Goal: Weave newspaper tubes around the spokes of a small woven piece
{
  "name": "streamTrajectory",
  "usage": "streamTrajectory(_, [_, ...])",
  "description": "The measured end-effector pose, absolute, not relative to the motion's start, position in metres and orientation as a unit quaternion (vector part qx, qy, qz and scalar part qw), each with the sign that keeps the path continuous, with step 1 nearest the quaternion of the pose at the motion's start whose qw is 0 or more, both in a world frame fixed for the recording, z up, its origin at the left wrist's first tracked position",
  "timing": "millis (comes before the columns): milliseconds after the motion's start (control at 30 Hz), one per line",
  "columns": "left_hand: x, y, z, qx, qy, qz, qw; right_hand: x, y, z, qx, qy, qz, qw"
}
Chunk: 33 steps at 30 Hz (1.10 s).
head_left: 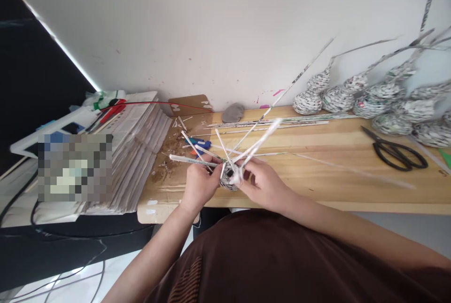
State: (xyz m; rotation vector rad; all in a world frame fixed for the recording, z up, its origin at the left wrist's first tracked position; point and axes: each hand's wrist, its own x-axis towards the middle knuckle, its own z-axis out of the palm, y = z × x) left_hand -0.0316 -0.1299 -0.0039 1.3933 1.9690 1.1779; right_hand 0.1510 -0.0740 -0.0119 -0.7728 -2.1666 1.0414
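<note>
Between my two hands, just above the table's front edge, is a small round piece woven from rolled newspaper (229,182). Several paper sticks stand out from it in different directions, and one long paper stick (282,97) slants up to the right. My left hand (203,178) grips its left side, thumb and fingers closed on it. On the right side, my right hand (260,182) pinches the weave and the base of a stick. Some sticks on the right are smeared by motion. The fingertips partly hide the weave.
Black scissors (394,150) lie to the right, before several woven newspaper gourds (375,101). Loose paper sticks (268,123) lie along the back near a grey lump (232,112). A blue glue gun (198,144) rests on stained cardboard (162,190). Stacked newspapers (137,152) stand left.
</note>
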Motion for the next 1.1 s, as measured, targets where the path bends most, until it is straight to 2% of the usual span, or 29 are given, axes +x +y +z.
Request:
streamTrajectory(300, [-0.037,-0.134,-0.005,0.538,0.694,0.436,0.197,0.143,-0.078,-0.020,-0.270,-0.824,0.382,0.320])
streamTrajectory(633, [-0.039,-0.131,-0.004,0.610,0.679,0.393,0.110,0.143,-0.074,-0.018,-0.237,-0.830,0.381,0.332])
streamTrajectory(867, [-0.035,-0.133,-0.001,0.595,0.696,0.374,0.146,0.145,-0.076,-0.023,-0.267,-0.817,0.370,0.352])
streamTrajectory(1100, [-0.033,-0.129,0.000,0.587,0.697,0.393,0.126,0.142,-0.078,-0.026,-0.292,-0.773,0.422,0.374])
